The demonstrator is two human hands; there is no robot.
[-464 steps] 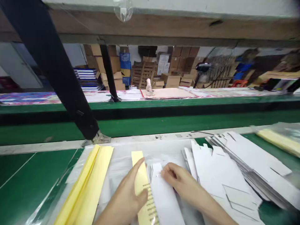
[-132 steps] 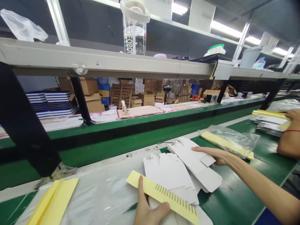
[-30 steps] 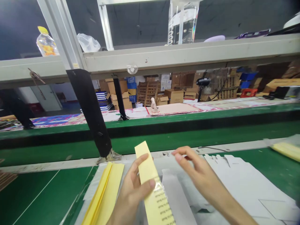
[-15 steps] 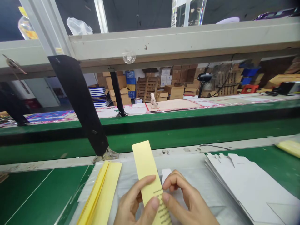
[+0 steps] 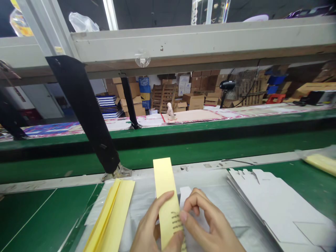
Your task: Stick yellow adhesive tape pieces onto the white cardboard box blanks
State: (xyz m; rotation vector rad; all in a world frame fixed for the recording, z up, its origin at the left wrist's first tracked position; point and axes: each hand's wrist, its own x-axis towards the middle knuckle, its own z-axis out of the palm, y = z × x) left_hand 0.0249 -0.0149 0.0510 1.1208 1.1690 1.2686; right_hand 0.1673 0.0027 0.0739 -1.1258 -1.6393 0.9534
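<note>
Low down, the loose yellow paper strips (image 5: 120,210) bar my left hand (image 5: 149,229), flat white cartons (image 5: 278,206) my right hand (image 5: 210,224); ahead, right of the black posts (image 5: 84,112), a gap opens between shelf beam (image 5: 183,40) and green rail (image 5: 183,152).

- My single view comes from a camera worn on my head, looking forward and down over the counter (image 5: 31,210).
- My hands (image 5: 210,224) sit close below it, at the bottom of the view.
- The counter's far edge (image 5: 199,166) crosses under the middle, slanting up to the right.
- Past that edge, the view runs level beneath a shelf (image 5: 183,40) to distant boxes (image 5: 195,101).
</note>
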